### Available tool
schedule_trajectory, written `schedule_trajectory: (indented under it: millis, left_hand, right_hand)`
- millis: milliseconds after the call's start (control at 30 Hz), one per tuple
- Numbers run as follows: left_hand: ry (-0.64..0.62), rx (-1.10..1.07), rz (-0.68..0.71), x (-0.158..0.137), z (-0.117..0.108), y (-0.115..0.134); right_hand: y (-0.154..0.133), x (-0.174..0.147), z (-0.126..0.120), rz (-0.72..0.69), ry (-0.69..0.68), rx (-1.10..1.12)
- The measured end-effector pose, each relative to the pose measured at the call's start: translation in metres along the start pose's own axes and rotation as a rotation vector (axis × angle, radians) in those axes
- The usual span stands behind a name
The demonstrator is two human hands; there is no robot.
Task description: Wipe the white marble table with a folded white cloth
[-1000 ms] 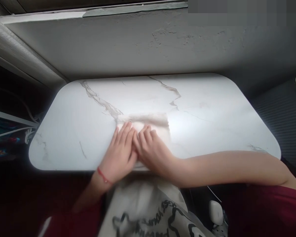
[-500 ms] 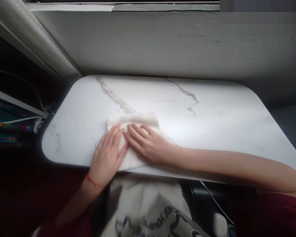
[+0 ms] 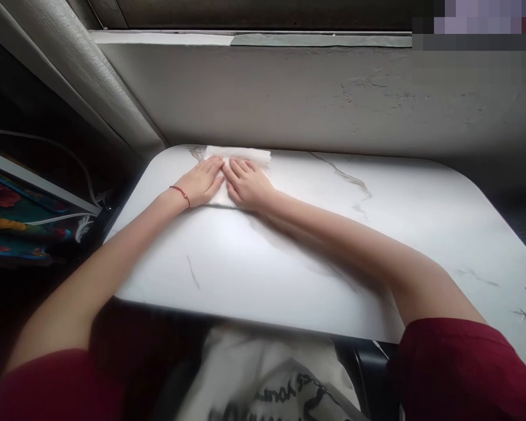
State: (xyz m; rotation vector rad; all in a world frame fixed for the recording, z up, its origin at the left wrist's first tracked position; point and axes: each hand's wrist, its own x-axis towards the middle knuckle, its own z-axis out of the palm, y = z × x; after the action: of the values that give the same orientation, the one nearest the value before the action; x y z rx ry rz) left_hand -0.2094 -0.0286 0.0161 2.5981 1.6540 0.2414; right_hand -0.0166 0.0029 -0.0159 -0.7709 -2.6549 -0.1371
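Note:
A white cloth (image 3: 241,156) lies spread on the white marble-patterned tabletop (image 3: 245,263), close to its far edge. My left hand (image 3: 203,180) rests flat on the cloth's left part, fingers stretched forward, a red string bracelet round the wrist. Beside it, my right hand (image 3: 251,184) presses flat on the cloth's middle and right part with its fingers extended. The fingertips of the two hands nearly meet. Both palms hide much of the cloth.
Behind the table stands a pale wall (image 3: 254,99) with chipped paint, below a window ledge (image 3: 289,40). A light curtain (image 3: 109,76) hangs at the left, above white cables (image 3: 85,225) and a colourful patterned fabric (image 3: 9,216). A light fabric with dark lettering (image 3: 284,380) is below the near edge.
Both hands and the cloth under them have slid away from me, from near the table's front edge to its far edge. My arms are now stretched out, and the view has tilted up slightly.

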Motion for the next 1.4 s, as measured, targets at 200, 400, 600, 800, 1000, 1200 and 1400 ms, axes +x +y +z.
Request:
schedule_trajectory:
  millis: [200,400,600,800,1000,1200,1400]
  left_hand:
    - [0.042,-0.045,0.024,0.019,0.004,-0.047]
    - [0.070,-0.070,-0.041,-0.001,-0.003,-0.088]
    - [0.027,-0.016,-0.152,-0.045,-0.009,-0.094]
    - [0.053,0.053,-0.201,-0.107,-0.015,-0.064]
    - [0.137,0.129,-0.305,-0.162,-0.010,0.002]
    - [0.201,0.131,-0.326,-0.181,0.009,0.087]
    - [0.158,0.168,-0.206,-0.161,0.018,0.117]
  right_hand:
    - [0.018,0.042,0.018,0.018,0.005,0.028]
    - [0.001,0.085,0.028,0.047,-0.032,0.059]
    - [-0.031,0.097,0.044,-0.037,0.035,0.125]
    - [-0.083,0.076,0.032,-0.104,-0.004,0.156]
    - [-0.119,0.032,0.001,-0.216,-0.044,0.158]
    - [-0.109,-0.041,-0.023,-0.343,0.038,0.219]
    - [-0.085,-0.083,-0.037,-0.311,0.103,0.233]
